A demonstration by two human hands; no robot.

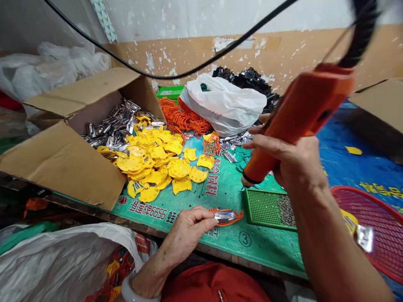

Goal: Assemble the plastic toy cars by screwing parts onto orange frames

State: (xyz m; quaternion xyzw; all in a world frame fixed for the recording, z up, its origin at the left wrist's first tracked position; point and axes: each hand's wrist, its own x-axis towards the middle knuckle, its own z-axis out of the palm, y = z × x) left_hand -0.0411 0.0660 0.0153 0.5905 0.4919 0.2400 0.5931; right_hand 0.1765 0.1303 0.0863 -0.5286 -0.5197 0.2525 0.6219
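My left hand (189,230) pinches a small orange plastic frame (238,216) between thumb and fingers, just above the green table cover. A shiny silver piece (224,215) lies within the frame. Raised at the right, my right hand (299,161) is wrapped round an orange electric screwdriver (296,111), tilted with its tip down to the left. That tip is over the far left corner of a green mesh tray (261,205), where small metal screws (286,209) are heaped. My right forearm hides the tray's right end.
Yellow plastic pieces (154,155) spill beside an open cardboard box (91,167) of silver parts. Behind lie orange frames (179,115) and a white plastic bag (223,105). A red mesh basket (374,218) stands right; a black cable (189,73) crosses overhead. An open sack (63,260) sits front left.
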